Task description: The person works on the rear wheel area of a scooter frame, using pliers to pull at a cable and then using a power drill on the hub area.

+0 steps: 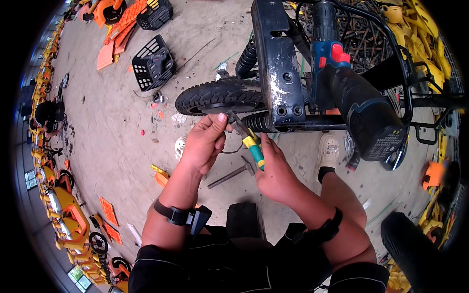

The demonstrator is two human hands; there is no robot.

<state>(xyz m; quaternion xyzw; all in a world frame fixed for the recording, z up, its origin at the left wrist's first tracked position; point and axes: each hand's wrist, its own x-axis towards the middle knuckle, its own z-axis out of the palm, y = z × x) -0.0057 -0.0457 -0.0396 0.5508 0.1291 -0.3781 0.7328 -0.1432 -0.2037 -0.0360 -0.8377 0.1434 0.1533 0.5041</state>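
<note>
My right hand (274, 172) is closed around the green and yellow handles of a pair of pliers (255, 154). The metal jaws point up and left, meeting the fingertips of my left hand (205, 141). Thumb and fingers of that hand are pinched together by the jaws; what they hold is too small and dark to name. Just beyond both hands lies a black knobbly tyre (215, 95) on a wheel, joined to a scuffed black metal frame (281, 63) with coil springs. A blue and black cordless drill (337, 68) with red switches rests on the frame.
A hammer (229, 177) lies on the concrete floor below my hands. Black plastic baskets (144, 66) and orange panels (107, 52) are at the far left. Yellow parts (425, 29) and heaped metal pieces (366, 44) fill the far right. Orange-yellow vehicles (71, 215) line the left side.
</note>
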